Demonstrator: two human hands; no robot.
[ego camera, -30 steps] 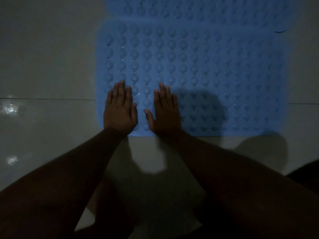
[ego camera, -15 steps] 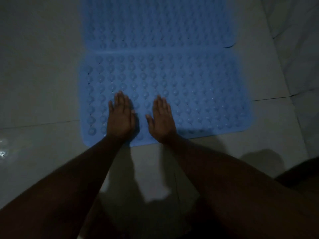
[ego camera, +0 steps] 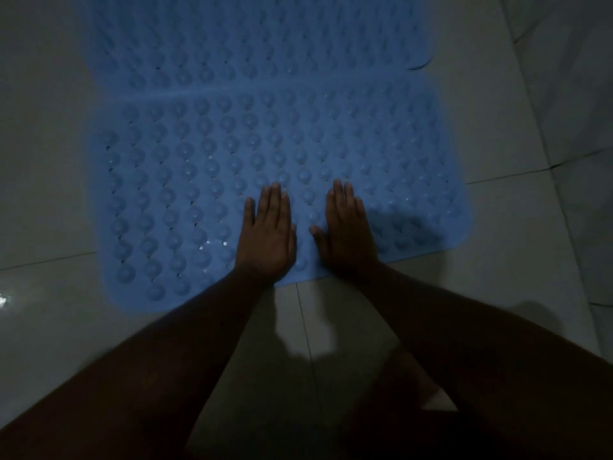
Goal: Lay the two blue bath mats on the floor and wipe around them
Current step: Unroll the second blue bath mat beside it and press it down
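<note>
Two blue bath mats studded with round bumps lie flat on the pale tiled floor, one behind the other. The near mat (ego camera: 205, 180) fills the middle of the view, and the far mat (ego camera: 252, 38) meets its back edge. Both my hands lie palm down on the near mat close to its front edge, fingers straight and together. My left hand (ego camera: 267, 234) and my right hand (ego camera: 348, 234) are a small gap apart. Neither hand holds anything.
Glossy grey floor tiles (ego camera: 43, 161) with thin grout lines surround the mats. A lighter raised surface or wall base (ego camera: 570, 78) runs along the right side. My arms cast shadows over the floor in front of the mat.
Both hands have slid rightward along the near mat's front edge, from its left part toward its middle-right. The camera view has shifted as well.
</note>
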